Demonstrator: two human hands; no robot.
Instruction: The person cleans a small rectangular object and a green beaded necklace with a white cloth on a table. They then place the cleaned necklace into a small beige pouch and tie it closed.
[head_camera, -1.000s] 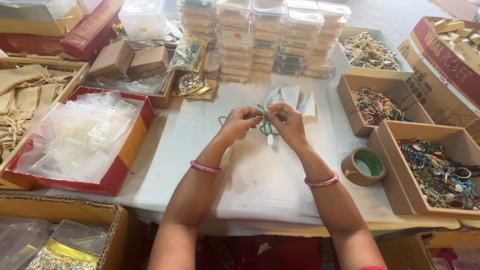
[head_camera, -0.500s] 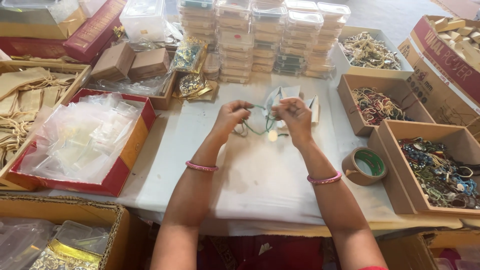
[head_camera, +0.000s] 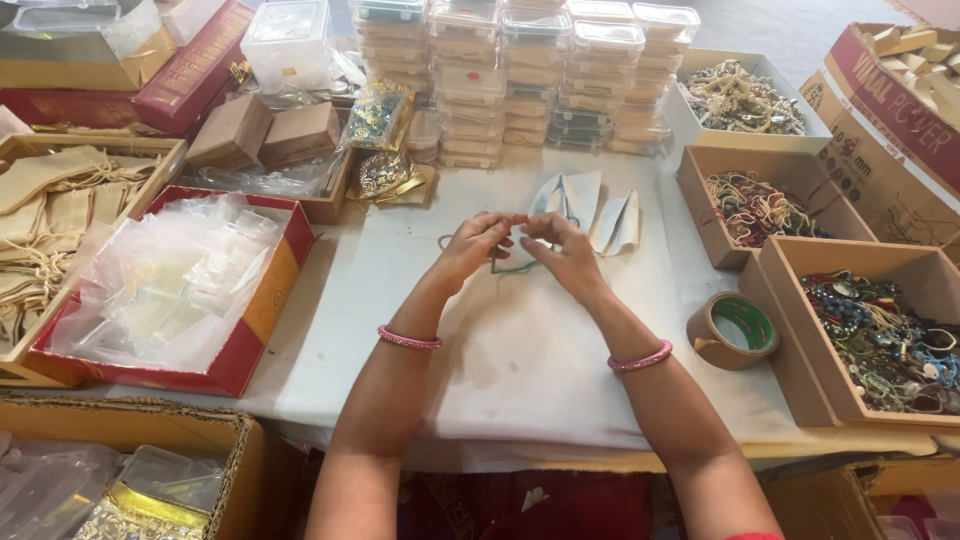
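Note:
My left hand (head_camera: 478, 243) and my right hand (head_camera: 562, 250) meet over the middle of the white cloth (head_camera: 520, 350), fingertips together. Both pinch a thin green cord necklace (head_camera: 503, 266) whose loop hangs between and under the hands. Just behind the hands lie a few pale folded paper pieces (head_camera: 592, 205). Each wrist carries a pink bangle.
Red tray of clear plastic bags (head_camera: 160, 290) at left. Stacked clear plastic boxes (head_camera: 520, 80) at the back. Cardboard boxes of beaded jewellery (head_camera: 880, 330) and threads (head_camera: 760, 205) at right, with a tape roll (head_camera: 733, 330) beside them. Cloth pouches (head_camera: 50, 220) at far left.
My hands first spread apart with the green cord and moved a little farther from me, then came back together at the fingertips.

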